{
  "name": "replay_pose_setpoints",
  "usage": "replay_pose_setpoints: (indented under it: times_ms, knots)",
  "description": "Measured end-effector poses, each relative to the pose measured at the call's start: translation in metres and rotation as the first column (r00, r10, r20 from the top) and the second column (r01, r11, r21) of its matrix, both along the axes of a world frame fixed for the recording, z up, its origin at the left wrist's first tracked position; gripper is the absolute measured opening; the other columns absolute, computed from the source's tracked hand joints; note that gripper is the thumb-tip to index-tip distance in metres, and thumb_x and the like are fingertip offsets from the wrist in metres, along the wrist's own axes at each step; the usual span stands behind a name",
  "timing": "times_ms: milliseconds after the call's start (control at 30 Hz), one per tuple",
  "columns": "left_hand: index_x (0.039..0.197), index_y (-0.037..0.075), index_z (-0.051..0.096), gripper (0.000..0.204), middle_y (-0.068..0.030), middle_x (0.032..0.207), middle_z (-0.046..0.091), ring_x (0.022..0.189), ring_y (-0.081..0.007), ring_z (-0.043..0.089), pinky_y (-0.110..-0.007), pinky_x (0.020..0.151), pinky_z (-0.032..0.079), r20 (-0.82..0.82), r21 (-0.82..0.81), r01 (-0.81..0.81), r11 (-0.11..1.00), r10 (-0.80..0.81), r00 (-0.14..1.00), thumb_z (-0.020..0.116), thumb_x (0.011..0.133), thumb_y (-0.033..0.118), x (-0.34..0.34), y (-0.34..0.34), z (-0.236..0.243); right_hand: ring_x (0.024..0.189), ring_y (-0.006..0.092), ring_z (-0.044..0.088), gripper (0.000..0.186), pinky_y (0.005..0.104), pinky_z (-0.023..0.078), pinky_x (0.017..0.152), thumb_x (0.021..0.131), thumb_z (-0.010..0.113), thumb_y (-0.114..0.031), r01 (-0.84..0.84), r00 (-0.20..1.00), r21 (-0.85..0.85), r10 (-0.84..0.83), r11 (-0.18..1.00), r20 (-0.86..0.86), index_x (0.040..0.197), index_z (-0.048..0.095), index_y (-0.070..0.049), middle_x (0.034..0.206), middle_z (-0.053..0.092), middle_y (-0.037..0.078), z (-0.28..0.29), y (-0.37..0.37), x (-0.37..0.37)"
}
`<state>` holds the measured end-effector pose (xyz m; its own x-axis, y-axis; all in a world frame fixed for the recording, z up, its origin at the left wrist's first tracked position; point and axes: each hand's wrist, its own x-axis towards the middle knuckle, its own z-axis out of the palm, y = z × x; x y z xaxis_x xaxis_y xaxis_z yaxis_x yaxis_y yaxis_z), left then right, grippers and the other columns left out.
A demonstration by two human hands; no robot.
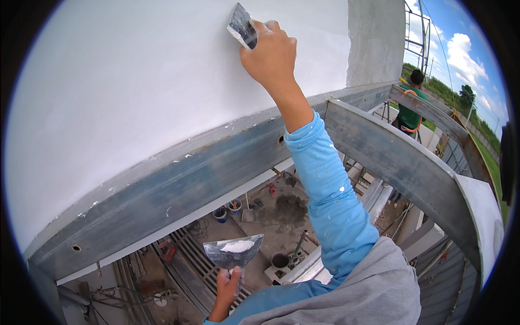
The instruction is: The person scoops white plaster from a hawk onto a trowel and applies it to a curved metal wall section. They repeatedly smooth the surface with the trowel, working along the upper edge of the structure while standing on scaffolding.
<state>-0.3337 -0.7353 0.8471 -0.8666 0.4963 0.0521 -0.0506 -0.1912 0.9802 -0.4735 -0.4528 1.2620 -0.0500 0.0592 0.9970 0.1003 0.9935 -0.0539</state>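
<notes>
The right hand (271,51) was raised toward twelve o'clock, its fingers closed around a scraper (241,26) held at the white wall (151,70). Near six o'clock, a wider scraper (230,260) bearing white paste (238,246) was gripped in the closed left hand (228,288). The open drop to the ground (273,226) was edged by a long beam (162,194) under the white wall and a second beam (401,160) at three o'clock.

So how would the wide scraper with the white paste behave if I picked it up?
The wide scraper is probably light for its size, since it looks thin. It may flex slightly, being broad. The white paste could slide off if tilted, as no rim surrounds it.
</notes>
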Motion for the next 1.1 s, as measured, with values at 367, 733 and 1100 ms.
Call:
replay_pose_setpoints:
  times_ms: [367,733,1100]
  knots:
    - [0.109,0.001,0.052,0.027,-0.0029,0.075,0.057,0.06,-0.0096,0.049,-0.026,0.054,0.041,0.094,0.002,-0.053,0.999,0.052,0.994,0.056,0.099,0.025,0.003,0.01,0.009,0.088,0.0416,0.068,0.052,0.0423,0.051,0.075,0.083,0.066,-0.039,0.07,0.996,-0.328,-0.082,0.942,-0.022,0.097,0.067,0.011,0.092,0.069,0.028,0.102,0.254,0.068]
    - [0.105,0.001,0.051,0.026,-0.0025,0.074,0.056,0.059,-0.0087,0.05,-0.024,0.051,0.04,0.11,0.024,-0.089,0.996,0.086,0.99,0.055,0.099,0.026,-0.003,0.043,0.011,0.063,0.022,0.056,0.046,0.0384,0.041,0.055,0.08,0.072,-0.037,-0.016,0.996,-0.647,0.07,0.762,0.058,0.09,0.068,0.008,0.081,0.066,0.014,0.077,0.482,-0.004]
    - [0.107,0.002,0.048,0.027,-0.0058,0.071,0.054,0.052,-0.0086,0.047,-0.022,0.039,0.032,0.068,0.017,-0.05,0.999,0.049,0.996,0.052,0.1,0.028,-0.011,0.05,-0.008,0.107,0.0364,0.064,0.047,0.0404,0.047,0.094,0.075,0.057,-0.022,0.127,0.981,-0.572,-0.017,0.81,0.194,0.119,0.069,-0.01,0.115,0.068,0.017,0.065,0.413,-0.03]
